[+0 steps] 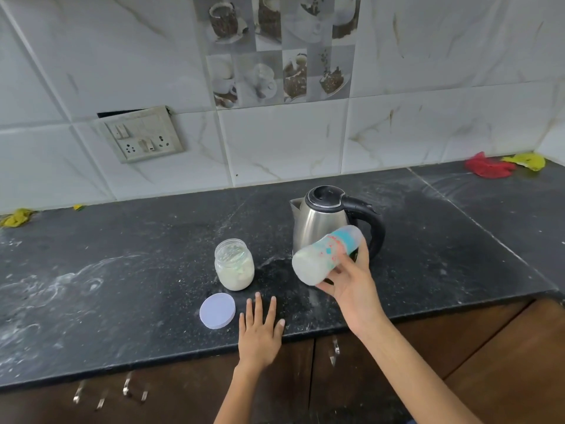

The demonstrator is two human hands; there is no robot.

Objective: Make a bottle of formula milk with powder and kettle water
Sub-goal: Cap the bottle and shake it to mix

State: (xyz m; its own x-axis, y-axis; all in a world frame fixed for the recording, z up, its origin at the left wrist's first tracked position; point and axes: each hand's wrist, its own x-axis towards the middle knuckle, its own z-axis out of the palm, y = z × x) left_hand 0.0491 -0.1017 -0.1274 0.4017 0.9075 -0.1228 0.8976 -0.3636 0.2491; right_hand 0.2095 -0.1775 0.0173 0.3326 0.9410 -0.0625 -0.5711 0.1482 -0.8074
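My right hand (351, 284) grips a clear baby bottle (324, 255) with red and teal print, tilted almost flat above the counter, its milky base pointing toward me and its capped top toward the kettle. Behind it stands a steel kettle (318, 218) with a black lid and handle, lid shut. To the left, an open glass jar (234, 264) is about half full of pale powder. The jar's round pale lid (217, 310) lies flat in front of it. My left hand (260, 328) rests flat on the counter's front edge, fingers spread, holding nothing.
The black stone counter (122, 286) is dusted with white smears at the left. A wall socket plate (142, 134) sits on the tiled wall. Red cloth (487, 166) and yellow cloth (527, 160) lie at the far right corner; yellow scraps (16, 217) at the far left. Brown cabinet doors (458, 347) are below.
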